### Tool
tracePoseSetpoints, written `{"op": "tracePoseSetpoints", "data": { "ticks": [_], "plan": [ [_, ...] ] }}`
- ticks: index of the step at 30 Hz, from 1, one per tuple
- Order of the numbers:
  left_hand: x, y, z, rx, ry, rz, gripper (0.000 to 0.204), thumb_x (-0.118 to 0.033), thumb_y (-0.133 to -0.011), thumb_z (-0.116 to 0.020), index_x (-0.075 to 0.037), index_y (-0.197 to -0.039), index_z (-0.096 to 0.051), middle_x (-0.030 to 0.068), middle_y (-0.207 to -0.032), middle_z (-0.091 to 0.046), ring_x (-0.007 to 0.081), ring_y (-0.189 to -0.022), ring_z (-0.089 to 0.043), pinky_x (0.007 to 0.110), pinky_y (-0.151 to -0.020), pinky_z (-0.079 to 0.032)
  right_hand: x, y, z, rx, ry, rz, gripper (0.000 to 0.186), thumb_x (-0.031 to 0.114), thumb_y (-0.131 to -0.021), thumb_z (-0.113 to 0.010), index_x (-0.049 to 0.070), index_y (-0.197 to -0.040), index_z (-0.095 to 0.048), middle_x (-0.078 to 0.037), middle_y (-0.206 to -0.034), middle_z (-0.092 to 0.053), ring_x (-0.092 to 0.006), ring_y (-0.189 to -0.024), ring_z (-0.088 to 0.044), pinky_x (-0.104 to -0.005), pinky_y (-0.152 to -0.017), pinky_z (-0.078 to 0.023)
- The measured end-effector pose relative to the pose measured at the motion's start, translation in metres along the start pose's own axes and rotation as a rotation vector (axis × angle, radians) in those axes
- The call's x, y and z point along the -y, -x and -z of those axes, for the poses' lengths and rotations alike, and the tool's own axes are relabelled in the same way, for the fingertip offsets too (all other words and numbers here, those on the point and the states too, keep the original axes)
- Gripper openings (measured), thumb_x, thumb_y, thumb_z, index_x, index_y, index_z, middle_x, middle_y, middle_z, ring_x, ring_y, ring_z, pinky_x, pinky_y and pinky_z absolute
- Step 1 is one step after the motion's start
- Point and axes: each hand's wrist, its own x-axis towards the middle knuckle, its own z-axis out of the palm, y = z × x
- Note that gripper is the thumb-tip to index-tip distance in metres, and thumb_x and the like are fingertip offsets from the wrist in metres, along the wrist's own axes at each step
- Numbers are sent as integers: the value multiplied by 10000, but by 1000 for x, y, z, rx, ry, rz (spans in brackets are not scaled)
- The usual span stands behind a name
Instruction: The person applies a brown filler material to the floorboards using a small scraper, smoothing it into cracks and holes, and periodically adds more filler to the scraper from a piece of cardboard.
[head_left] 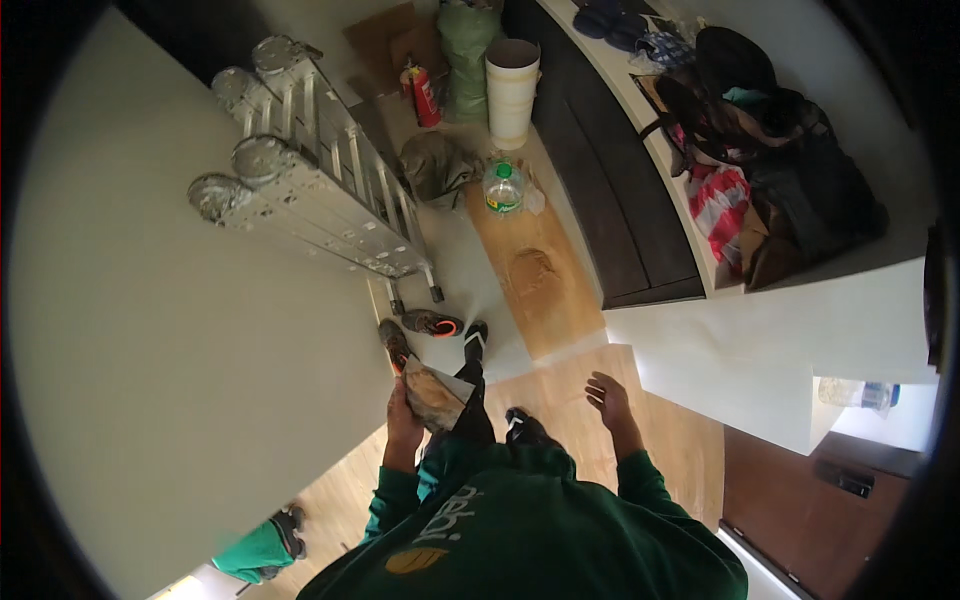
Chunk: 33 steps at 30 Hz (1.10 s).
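My left hand point(403, 420) grips a flat, angular grey piece with a mottled brown surface point(433, 398), held at hip height over my leg; I cannot make out exactly what it is. My right hand point(612, 400) hangs open and empty over the light wooden floor point(660, 430), fingers apart. A pair of dark shoes with orange trim point(432, 323) sits on the pale floor just beyond the held piece.
An aluminium folding ladder point(330, 190) leans left. Ahead are a wooden board point(520, 300), plastic bottle point(503, 190), white bucket point(512, 95), red extinguisher point(425, 98) and sacks point(440, 160). A shelf of bags point(800, 190) curves right. Someone in green point(247, 552) appears lower left.
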Motion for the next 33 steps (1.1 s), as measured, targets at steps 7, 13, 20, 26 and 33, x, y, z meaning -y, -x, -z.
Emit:
{"op": "tracePoseSetpoints", "data": {
  "ticks": [7, 13, 20, 26, 33],
  "plan": [
    [-52, -175, -60, 117, -244, 210, 543, -475, -1003, -432, -35, -1306, -525, 79, -1236, -596, 188, -1137, -567, 335, -973, -446, 15, -2, -14, -203, 14, -48, 400, 274, -957, -472, 52, -1280, -554, -132, -1167, -630, -249, -1005, -624, -367, -842, -500],
    [-87, -313, -135, 120, -361, 248, 526, -459, -960, -549, -7, -1226, -582, 63, -1132, -635, 156, -1055, -594, 311, -918, -466, 28, -51, -49, -114, -31, 62, 455, 382, -933, -527, 70, -1261, -573, -116, -1142, -646, -237, -1002, -638, -361, -830, -503],
    [-94, -440, -222, 266, -552, 169, 467, -409, -970, -560, 4, -1179, -619, 69, -1135, -640, 147, -1029, -606, 309, -881, -481, 102, -165, -102, -152, -33, 96, 332, 243, -924, -559, 56, -1190, -626, -93, -985, -686, -183, -816, -656, -306, -683, -505],
    [-69, -607, -254, 410, -681, 306, 487, -390, -976, -561, 22, -1233, -599, 64, -1141, -645, 124, -1021, -589, 297, -907, -465, 157, -294, -159, -104, -28, 138, 283, 209, -925, -569, 59, -1150, -654, -68, -930, -690, -144, -735, -645, -257, -607, -477],
    [29, -808, -224, 453, -928, 299, 444, -362, -932, -625, 50, -1096, -621, 70, -916, -665, 131, -823, -603, 306, -787, -490, 138, -503, -200, -151, 224, -157, 227, 251, -902, -592, 98, -1036, -693, -49, -884, -692, -170, -751, -655, -304, -628, -504]
  ]
}}
